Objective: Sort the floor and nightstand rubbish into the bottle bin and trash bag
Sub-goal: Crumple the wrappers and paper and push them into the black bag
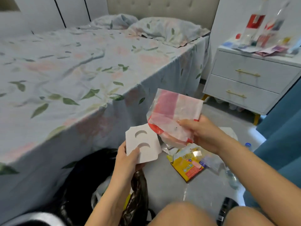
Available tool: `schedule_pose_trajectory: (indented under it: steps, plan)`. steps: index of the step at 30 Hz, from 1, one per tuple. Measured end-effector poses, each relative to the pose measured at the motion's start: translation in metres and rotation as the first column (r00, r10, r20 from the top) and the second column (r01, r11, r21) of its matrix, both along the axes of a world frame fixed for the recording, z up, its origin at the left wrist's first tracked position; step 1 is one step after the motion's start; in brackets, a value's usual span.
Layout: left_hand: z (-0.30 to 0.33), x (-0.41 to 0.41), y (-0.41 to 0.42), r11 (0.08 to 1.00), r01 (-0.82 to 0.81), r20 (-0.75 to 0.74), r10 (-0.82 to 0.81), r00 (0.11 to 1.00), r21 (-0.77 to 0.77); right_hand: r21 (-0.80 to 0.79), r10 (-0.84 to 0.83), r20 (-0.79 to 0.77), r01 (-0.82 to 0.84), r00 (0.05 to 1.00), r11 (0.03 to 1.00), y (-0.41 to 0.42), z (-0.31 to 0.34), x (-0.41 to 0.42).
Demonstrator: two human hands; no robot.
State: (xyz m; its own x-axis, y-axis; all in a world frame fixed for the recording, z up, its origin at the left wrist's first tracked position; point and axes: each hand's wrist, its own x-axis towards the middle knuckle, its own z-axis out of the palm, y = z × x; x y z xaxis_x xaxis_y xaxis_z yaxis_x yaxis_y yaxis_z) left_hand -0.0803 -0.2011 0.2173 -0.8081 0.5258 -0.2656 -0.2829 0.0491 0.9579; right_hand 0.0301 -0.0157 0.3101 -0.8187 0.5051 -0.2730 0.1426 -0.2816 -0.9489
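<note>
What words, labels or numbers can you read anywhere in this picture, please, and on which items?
None can be read.
Yellow packet on the floor: print too blurred.
Red-labelled bottles on the nightstand: labels blurred.
White card in the left hand: only crescent cut-outs.

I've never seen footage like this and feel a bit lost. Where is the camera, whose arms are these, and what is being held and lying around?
There is no machine here. A person wears one wide camera on the head, so you look down their own arms.

The left hand holds a white card insert with two crescent cut-outs. The right hand grips a crumpled red and clear plastic wrapper.

Below the left hand a black trash bag stands open on the grey floor, beside the bed. More rubbish lies on the floor, including a yellow packet. The white nightstand at right also carries a pile of litter, too blurred to name.
</note>
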Motion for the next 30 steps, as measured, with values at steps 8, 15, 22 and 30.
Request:
schedule_pose_trajectory:
  steps: [8,15,22,30]
  plan:
    - [-0.029,-0.002,-0.119,0.965,-0.08,0.127,0.114,0.985,-0.248,0.019,0.094,0.089,-0.096,0.992,0.995,-0.097,-0.013,-0.025]
    - [-0.08,-0.023,-0.169,0.874,0.048,0.255,0.088,0.963,-0.484,0.164,0.182,0.203,-0.217,0.962,0.962,-0.103,-0.031,-0.034]
    - [-0.02,-0.033,-0.118,0.988,-0.143,0.386,0.153,0.91,-0.053,0.342,0.286,0.155,-0.323,0.946,0.883,-0.099,-0.044,-0.049]
    - [0.018,-0.028,-0.075,0.999,0.007,0.227,0.001,0.974,-0.035,0.481,0.473,0.292,-0.555,0.831,0.679,-0.095,-0.059,-0.055]
